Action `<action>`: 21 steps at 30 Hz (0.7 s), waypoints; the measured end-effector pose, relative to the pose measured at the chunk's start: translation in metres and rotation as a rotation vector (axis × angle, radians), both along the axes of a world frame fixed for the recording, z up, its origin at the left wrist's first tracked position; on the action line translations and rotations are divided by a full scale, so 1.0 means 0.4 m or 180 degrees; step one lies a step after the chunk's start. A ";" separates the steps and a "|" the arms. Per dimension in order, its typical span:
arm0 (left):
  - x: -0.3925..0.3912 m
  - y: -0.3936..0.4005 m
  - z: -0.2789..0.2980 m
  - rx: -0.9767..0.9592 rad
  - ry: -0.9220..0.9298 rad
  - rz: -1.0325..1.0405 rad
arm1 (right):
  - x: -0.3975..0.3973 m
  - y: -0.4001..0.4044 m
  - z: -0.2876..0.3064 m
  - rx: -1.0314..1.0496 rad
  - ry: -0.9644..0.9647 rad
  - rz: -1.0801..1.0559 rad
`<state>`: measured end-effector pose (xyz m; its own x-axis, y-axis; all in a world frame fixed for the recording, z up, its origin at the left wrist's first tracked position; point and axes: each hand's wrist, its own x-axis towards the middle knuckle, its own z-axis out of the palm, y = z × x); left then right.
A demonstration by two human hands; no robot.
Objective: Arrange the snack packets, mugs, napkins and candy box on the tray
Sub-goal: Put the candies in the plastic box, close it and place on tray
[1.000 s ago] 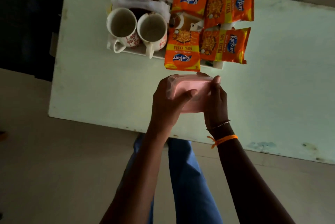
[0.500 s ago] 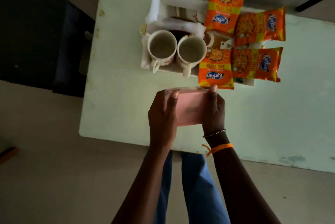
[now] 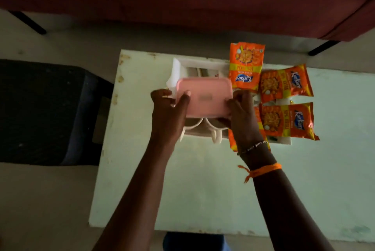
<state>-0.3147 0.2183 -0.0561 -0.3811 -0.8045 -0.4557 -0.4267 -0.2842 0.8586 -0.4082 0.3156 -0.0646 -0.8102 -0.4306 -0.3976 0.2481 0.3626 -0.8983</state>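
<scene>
Held level over the 2 mugs on the near half of the tray, between both hands: the pink candy box. Left hand clamped on its left end, thumb on the lid; right hand wrapped round the right end, fingers curled over the rim. Looked rigid, light, smooth-lidded, so probably best gripped at the short ends, as here. Little spare room judged below: mug rims directly underneath, handles poking over the tray's near edge. Just right, touching or nearly so: 4 orange snack packets, crinkly and easily nudged, the far one overhanging the desk edge. Farther in, a bare patch of tray. Beyond: floor and a dark red bed.
</scene>
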 end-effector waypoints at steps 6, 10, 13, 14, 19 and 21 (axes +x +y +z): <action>-0.147 -0.143 -0.031 -0.0487 -0.0415 -0.0539 | -0.185 -0.109 -0.026 0.0705 0.0973 0.0026; -0.200 -0.191 -0.081 -0.0655 -0.0589 -0.0787 | -0.260 -0.143 -0.083 0.1243 0.1103 0.0386; -0.220 -0.200 -0.121 -0.0899 -0.0829 -0.1115 | -0.285 -0.151 -0.132 0.1523 0.1121 0.0561; -0.225 -0.201 -0.133 -0.0902 -0.0899 -0.1217 | -0.290 -0.151 -0.148 0.1601 0.1119 0.0599; -0.241 -0.215 -0.176 -0.0723 -0.1312 -0.1492 | -0.302 -0.150 -0.204 0.1774 0.1070 0.0765; -0.242 -0.219 -0.185 -0.0643 -0.1403 -0.1507 | -0.304 -0.155 -0.216 0.1850 0.1081 0.0864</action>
